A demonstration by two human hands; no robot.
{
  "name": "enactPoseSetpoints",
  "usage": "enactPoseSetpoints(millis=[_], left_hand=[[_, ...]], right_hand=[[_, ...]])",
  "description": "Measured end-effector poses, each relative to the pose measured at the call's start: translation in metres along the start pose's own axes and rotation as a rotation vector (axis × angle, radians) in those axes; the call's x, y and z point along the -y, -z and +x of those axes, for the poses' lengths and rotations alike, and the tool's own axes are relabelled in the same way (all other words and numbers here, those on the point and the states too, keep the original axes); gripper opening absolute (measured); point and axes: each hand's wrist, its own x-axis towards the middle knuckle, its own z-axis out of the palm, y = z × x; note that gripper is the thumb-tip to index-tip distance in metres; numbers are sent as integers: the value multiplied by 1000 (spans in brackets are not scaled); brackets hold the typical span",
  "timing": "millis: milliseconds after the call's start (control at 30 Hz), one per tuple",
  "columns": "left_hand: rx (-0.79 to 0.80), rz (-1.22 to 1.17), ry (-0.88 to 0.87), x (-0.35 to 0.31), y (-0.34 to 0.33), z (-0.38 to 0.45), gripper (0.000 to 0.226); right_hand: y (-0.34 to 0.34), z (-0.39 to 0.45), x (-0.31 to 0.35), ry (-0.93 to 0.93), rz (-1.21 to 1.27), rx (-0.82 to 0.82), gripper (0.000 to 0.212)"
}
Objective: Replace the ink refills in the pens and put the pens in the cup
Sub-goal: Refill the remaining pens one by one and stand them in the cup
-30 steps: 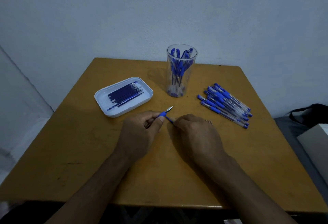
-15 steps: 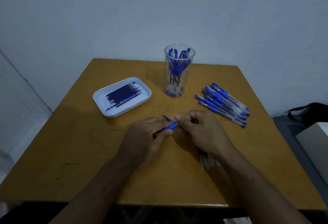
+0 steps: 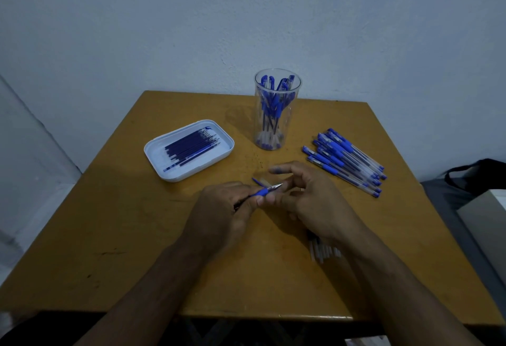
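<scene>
The left hand (image 3: 224, 208) grips the blue-gripped clear plastic pen (image 3: 264, 191); the right hand (image 3: 309, 197), just beside, has loosened its fingers from the tip. Its cap, I judge, comes next.

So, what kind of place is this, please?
Probably a plain room at home, set up as a small work spot: a bare wooden table against a painted wall, and a dark bag lying beside it.

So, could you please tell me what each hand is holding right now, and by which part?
The left hand grips a pen by its barrel, behind the blue sleeve. The right hand touches its tip; whether it holds anything cannot be told.
</scene>
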Motion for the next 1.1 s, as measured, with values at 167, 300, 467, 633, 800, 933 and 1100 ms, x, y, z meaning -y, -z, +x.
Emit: enactPoseSetpoints(millis=[167, 300, 467, 633, 800, 933, 1100], left_hand=[[5, -1, 35, 1, 0, 0, 27], [-1, -11, 47, -1, 0, 0, 27], [2, -6, 22, -2, 1, 0, 33], [-6, 2, 33, -1, 2, 0, 26], [-5, 3, 20, -2, 2, 0, 29], [-11, -18, 67, -1, 1, 0, 24], [-78, -179, 279, -4, 4, 1, 16]], right_hand=[[-3, 3, -5, 16, -129, -101, 28], [3, 1, -2, 44, 5, 17, 19], [-2, 2, -6, 53, -131, -110, 23], [5, 1, -2, 55, -13, 23, 25], [-1, 2, -3, 6, -70, -95, 15], [0, 1, -2, 58, -44, -103, 8], [3, 2, -1, 123, -90, -282, 6]])
